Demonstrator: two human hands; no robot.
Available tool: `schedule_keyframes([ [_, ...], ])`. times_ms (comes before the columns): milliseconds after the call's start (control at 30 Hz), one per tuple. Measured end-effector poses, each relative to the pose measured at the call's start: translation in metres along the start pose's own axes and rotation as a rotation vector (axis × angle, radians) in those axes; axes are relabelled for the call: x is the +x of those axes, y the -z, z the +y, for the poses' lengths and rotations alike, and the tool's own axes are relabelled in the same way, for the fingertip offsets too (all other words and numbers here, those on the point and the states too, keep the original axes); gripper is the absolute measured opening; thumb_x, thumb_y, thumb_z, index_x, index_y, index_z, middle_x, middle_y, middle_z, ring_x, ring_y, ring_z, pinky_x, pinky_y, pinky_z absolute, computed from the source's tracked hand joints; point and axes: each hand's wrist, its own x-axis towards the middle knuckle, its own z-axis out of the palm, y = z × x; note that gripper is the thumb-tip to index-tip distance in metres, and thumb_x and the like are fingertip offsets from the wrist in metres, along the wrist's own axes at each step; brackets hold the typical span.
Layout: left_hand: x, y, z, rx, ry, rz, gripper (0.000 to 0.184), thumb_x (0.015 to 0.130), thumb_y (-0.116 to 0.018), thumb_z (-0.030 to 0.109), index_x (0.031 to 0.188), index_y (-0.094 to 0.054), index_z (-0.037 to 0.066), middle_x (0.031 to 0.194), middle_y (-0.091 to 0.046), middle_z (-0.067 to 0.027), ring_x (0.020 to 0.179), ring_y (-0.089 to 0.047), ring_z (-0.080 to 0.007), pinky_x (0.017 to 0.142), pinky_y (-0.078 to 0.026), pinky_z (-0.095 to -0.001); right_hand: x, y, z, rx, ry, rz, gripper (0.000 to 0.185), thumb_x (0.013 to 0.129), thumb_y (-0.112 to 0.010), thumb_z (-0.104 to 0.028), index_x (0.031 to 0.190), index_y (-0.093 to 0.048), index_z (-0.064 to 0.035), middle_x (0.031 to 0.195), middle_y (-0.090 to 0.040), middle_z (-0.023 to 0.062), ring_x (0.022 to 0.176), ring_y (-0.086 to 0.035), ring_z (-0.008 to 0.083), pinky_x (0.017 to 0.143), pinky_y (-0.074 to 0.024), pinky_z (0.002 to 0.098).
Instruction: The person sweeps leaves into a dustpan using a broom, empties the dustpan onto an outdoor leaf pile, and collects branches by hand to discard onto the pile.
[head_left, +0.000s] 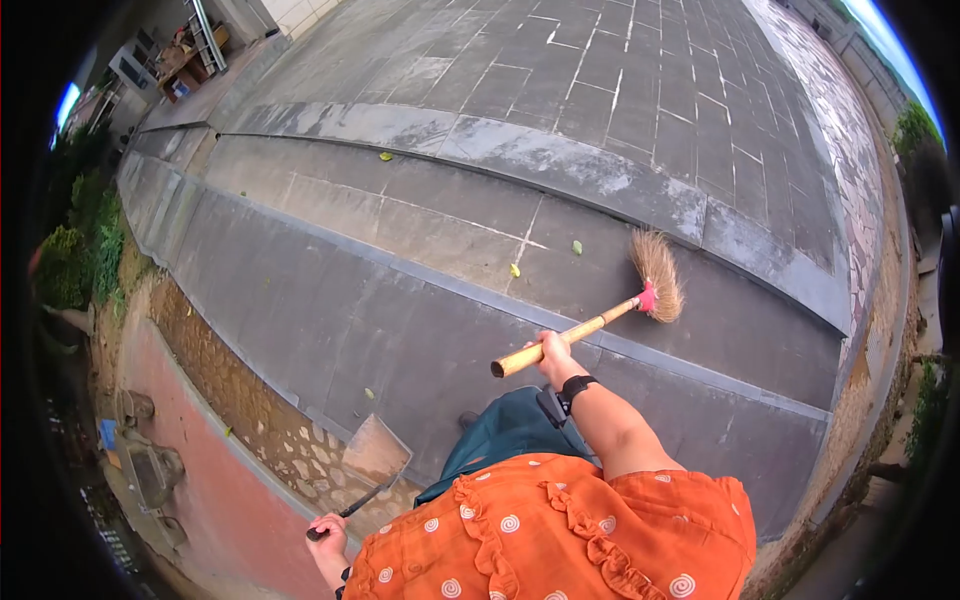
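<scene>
My right hand [552,354] is wrapped round the bamboo handle of a broom [657,275], near the handle's end. Its straw bristles, bound in pink, rest on the grey step against the riser of the upper slab. Down at my left side, my left hand [328,534] grips the dark handle of a dustpan [376,450], whose flat dusty pan hangs over the edge of the lower paving. Small leaves lie on the step, among them a yellow leaf [515,270] and a green leaf [577,247] left of the bristles.
Grey stone steps [420,290] run across in front of me, with a raised edge [560,160] and tiled paving [640,90] above. Behind on the left are a pebbled strip [300,440] and a red path [205,440]. A ladder [207,35] leans at the far left.
</scene>
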Motion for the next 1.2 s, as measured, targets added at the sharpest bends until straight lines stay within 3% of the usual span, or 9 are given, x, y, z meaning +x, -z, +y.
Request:
schedule_keyframes([
  [267,-0.017,0.015,0.047,-0.136,-0.152,0.04,0.102,0.066,-0.058,-0.001,0.139,0.012,0.012,0.078,-0.045,-0.0135,0.047,-0.052,-0.0175,0.038,-0.047,-0.0273,-0.129,-0.116,0.175,-0.217,-0.338,-0.413,0.012,0.076,-0.052,0.001,0.086,-0.045,-0.001,0.069,-0.049,0.0116,0.056,-0.054,0.0269,0.055,-0.0516,0.0404],
  [500,0.002,0.008,0.125,-0.353,-0.134,0.071,0.095,0.065,-0.059,-0.001,0.137,0.002,0.009,0.077,-0.046,-0.0141,0.05,-0.054,-0.0188,0.037,-0.046,-0.0275,-0.156,-0.183,0.128,-0.045,-0.46,-0.73,0.017,0.074,-0.06,-0.014,0.075,-0.045,-0.0062,0.061,-0.051,0.0037,0.051,-0.051,0.0131,0.047,-0.0466,0.0217],
  [567,0.02,0.01,0.158,-0.484,-0.095,0.088,0.089,0.065,-0.059,-0.002,0.135,-0.004,0.007,0.079,-0.046,-0.0145,0.051,-0.054,-0.0185,0.036,-0.045,-0.0272,-0.158,-0.173,0.106,-0.005,-0.519,-0.712,0.017,0.075,-0.059,-0.013,0.076,-0.045,-0.0029,0.064,-0.052,0.0049,0.05,-0.051,0.0115,0.046,-0.0479,0.0206],
  [633,0.034,0.012,0.182,-0.508,0.022,0.077,0.058,0.066,-0.058,-0.002,0.118,-0.032,0.002,0.08,-0.045,-0.0143,0.053,-0.055,-0.0174,0.038,-0.044,-0.0267,-0.166,-0.159,0.091,0.002,-0.498,-0.664,0.016,0.076,-0.059,-0.013,0.076,-0.046,-0.0028,0.065,-0.052,0.0054,0.051,-0.051,0.0112,0.046,-0.048,0.0208],
  [667,0.04,0.009,0.185,-0.525,0.026,0.074,0.058,0.066,-0.058,-0.002,0.118,-0.032,0.002,0.08,-0.045,-0.0143,0.053,-0.055,-0.0174,0.038,-0.044,-0.0267,-0.174,-0.155,0.087,-0.001,-0.471,-0.626,0.014,0.075,-0.059,-0.012,0.075,-0.047,-0.005,0.065,-0.052,0.0041,0.052,-0.052,0.0109,0.046,-0.0481,0.0219],
  [733,0.052,-0.009,0.186,-0.423,0.02,0.004,0.026,0.066,-0.057,-0.002,0.089,-0.046,0.002,0.081,-0.043,-0.0131,0.052,-0.054,-0.0159,0.041,-0.044,-0.0261,-0.195,-0.157,0.082,-0.031,-0.317,-0.516,0.013,0.075,-0.058,-0.011,0.077,-0.046,-0.0055,0.066,-0.052,0.0048,0.053,-0.052,0.0112,0.046,-0.0478,0.0217],
  [867,0.076,-0.058,0.177,-0.32,-0.021,-0.083,0.008,0.064,-0.058,0.001,0.066,-0.051,0.002,0.069,-0.045,-0.0091,0.052,-0.054,-0.0168,0.038,-0.044,-0.0249,-0.179,-0.189,0.077,-0.075,-0.086,-0.428,0.019,0.075,-0.057,-0.008,0.082,-0.041,-0.0031,0.063,-0.05,0.0069,0.051,-0.053,0.0153,0.047,-0.0495,0.0233],
  [1100,0.107,-0.162,0.164,-0.382,0.073,-0.069,0.01,0.074,-0.055,0.004,0.08,-0.047,0.002,0.08,-0.042,-0.0108,0.051,-0.051,-0.0134,0.043,-0.043,-0.0246,-0.088,-0.333,0.11,0.061,-0.149,-0.281,0.011,0.079,-0.051,-0.007,0.084,-0.045,-0.0001,0.074,-0.053,0.0111,0.067,-0.055,0.024,0.065,-0.052,0.0346],
  [1200,0.108,-0.223,0.118,-0.335,-0.093,-0.076,0.013,0.073,-0.055,0.004,0.082,-0.046,0.002,0.081,-0.042,-0.0106,0.051,-0.051,-0.0146,0.041,-0.043,-0.0259,-0.083,-0.418,0.152,0.016,-0.274,-0.332,0.015,0.079,-0.051,-0.007,0.089,-0.044,0.0017,0.078,-0.054,0.0136,0.072,-0.056,0.0258,0.07,-0.052,0.0373],
])
